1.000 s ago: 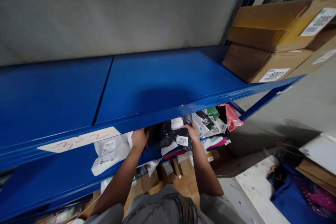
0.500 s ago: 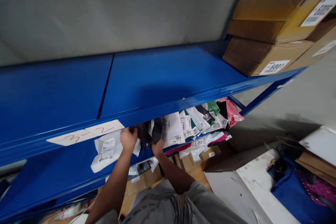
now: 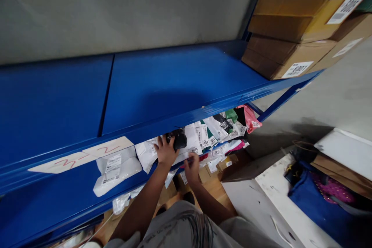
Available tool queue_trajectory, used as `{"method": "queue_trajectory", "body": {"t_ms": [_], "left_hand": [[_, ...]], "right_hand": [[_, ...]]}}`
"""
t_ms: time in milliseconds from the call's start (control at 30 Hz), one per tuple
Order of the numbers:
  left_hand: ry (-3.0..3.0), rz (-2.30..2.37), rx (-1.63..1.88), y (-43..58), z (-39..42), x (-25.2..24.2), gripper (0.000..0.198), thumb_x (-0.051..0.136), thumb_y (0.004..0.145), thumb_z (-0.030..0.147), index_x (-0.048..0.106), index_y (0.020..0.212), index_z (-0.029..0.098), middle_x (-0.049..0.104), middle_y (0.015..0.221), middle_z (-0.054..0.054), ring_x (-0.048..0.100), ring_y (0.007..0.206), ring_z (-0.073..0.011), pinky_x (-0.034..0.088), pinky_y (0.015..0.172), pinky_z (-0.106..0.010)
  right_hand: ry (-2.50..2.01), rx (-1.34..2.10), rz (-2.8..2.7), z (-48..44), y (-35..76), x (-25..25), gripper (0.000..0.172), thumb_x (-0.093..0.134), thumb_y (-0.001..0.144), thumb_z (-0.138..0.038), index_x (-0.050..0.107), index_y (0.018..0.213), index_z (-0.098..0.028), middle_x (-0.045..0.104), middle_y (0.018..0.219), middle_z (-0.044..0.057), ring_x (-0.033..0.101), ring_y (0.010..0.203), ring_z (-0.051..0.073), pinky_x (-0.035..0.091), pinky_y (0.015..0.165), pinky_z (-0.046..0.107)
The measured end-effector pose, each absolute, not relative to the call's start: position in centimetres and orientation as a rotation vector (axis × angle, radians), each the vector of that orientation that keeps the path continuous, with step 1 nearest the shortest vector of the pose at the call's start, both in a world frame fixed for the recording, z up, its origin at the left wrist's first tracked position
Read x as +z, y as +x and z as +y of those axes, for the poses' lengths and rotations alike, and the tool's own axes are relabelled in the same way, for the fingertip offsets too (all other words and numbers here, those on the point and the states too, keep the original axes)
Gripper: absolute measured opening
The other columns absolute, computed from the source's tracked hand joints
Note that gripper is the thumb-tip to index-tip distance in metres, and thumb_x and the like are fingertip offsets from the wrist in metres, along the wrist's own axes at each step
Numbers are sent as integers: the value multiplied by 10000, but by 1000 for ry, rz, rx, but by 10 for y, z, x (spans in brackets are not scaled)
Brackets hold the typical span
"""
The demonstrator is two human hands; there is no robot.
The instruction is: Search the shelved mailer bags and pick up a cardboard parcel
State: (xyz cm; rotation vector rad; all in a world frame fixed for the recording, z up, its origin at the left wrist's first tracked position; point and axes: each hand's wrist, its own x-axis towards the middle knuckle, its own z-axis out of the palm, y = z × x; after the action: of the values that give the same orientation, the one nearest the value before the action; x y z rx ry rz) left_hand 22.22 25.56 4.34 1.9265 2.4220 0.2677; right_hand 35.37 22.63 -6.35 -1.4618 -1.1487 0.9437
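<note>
My left hand (image 3: 166, 152) lies with fingers spread over the packages on the lower shelf, against a black plastic-wrapped bundle (image 3: 179, 139). Part of the bundle is hidden by the fingers. By the shelf's front edge is my right hand (image 3: 192, 168), its fingers loosely bent and apart, just below a white bag labelled 1004 (image 3: 190, 135). I see nothing plainly held in it. Left of my left hand lies a white bag (image 3: 146, 154), and farther left a clear-white plastic parcel (image 3: 117, 170) with a printed label.
Above the packages runs a blue upper shelf (image 3: 174, 81) with a "3-2" paper label (image 3: 72, 159). Cardboard boxes marked 6001 (image 3: 285, 60) stand at its right end. Several labelled bags, one pink (image 3: 251, 118), line the lower shelf. A white cabinet (image 3: 247, 205) stands at the right.
My left hand has moved right and spread onto the black bundle. My right hand has come off it, down toward the shelf edge. A white bag now shows where dark wrapping was.
</note>
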Motion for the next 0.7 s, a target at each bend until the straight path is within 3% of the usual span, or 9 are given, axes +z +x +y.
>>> {"method": "queue_trajectory", "body": {"t_ms": [67,167,300,433,500,567,700], "left_hand": [[1954,2422,293,215,256,43,578,575,864,448,532,1412,270,422,1522,-203,313,1432,-469,349,1068,-660],[2028,2368,385,206,250,43,590,561,876,495,525,1409,245,462,1495,-196,331,1428,-444,363,1078,-623],[2053,2289,578,198,244,40,672,532,874,610,482,1406,203,557,1425,-165,352,1438,-384,338,1134,-552],[2001,2389,584,189,248,35,394,446,955,328,554,1298,165,643,1299,-162,476,1346,-339,384,1098,-470],[1980,2409,593,184,251,36,374,444,926,210,563,1277,167,675,1242,-146,528,1284,-322,410,1067,-435],[1901,2416,638,179,254,40,371,452,902,170,565,1254,190,708,1178,-119,581,1209,-298,453,1000,-391],[1622,2477,608,165,256,53,323,464,904,210,573,1209,226,743,1060,-109,674,1023,-285,492,812,-358]], "right_hand": [[-1633,824,-944,229,373,-68,449,618,758,-522,548,1065,-203,628,1005,108,597,923,255,502,879,417],[-1617,1041,-847,243,379,-73,481,632,734,-609,581,992,-205,679,925,92,638,900,264,516,825,406],[-1458,1145,-761,255,364,-78,578,668,713,-606,599,1088,-172,728,1061,129,672,996,273,529,873,410],[-1471,1042,-763,257,361,-83,531,651,738,-570,602,1070,-158,710,1129,164,659,1047,280,501,957,440],[-1473,966,-802,261,368,-82,504,624,762,-562,595,1068,-162,694,1155,167,641,1089,278,480,994,441],[-1466,942,-825,266,376,-77,496,610,770,-564,571,1069,-170,680,1158,164,633,1092,269,476,1001,429],[-1590,864,-692,259,375,-57,524,642,732,-591,460,1037,-206,633,1051,133,613,918,236,517,889,401]]}}
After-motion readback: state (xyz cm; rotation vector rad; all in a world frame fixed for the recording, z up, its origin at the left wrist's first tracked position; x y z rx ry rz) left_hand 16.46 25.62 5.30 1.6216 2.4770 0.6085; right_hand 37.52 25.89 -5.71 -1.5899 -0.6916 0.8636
